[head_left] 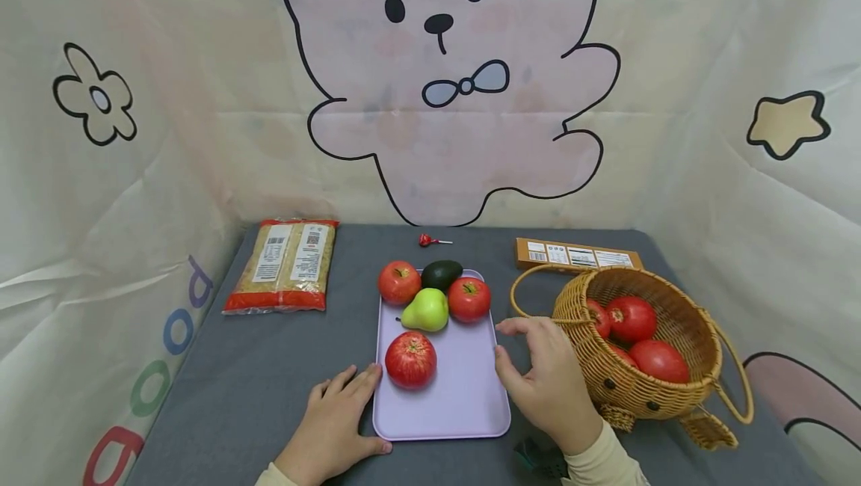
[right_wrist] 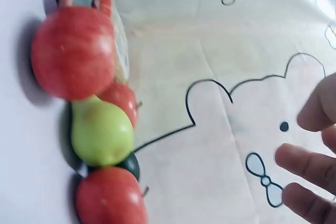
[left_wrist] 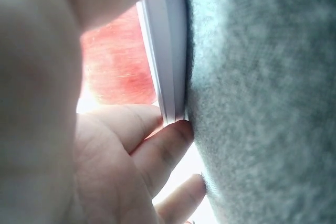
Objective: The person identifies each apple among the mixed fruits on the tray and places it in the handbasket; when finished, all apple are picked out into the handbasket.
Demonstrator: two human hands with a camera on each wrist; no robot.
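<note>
A lilac tray (head_left: 467, 396) lies on the grey cloth in the head view. On it are a red apple (head_left: 411, 360) toward the front, a green pear (head_left: 427, 311), a dark avocado (head_left: 441, 274) and two more red apples at the back left (head_left: 399, 283) and back right (head_left: 469, 300). My left hand (head_left: 336, 419) touches the tray's left side with extended fingers; the left wrist view has fingertips against the tray's outer wall (left_wrist: 170, 51). Beside the right edge, my right hand (head_left: 551, 381) holds nothing, its fingers loosely bent and thumb apart.
A wicker basket (head_left: 572, 336) with several red fruits (head_left: 632, 319) stands tilted at the right. Behind it lies a long brown box (head_left: 578, 254). A bag of grain (head_left: 282, 265) lies at the back left, and a red lollipop (head_left: 433, 240) behind the tray. Printed fabric walls surround the table.
</note>
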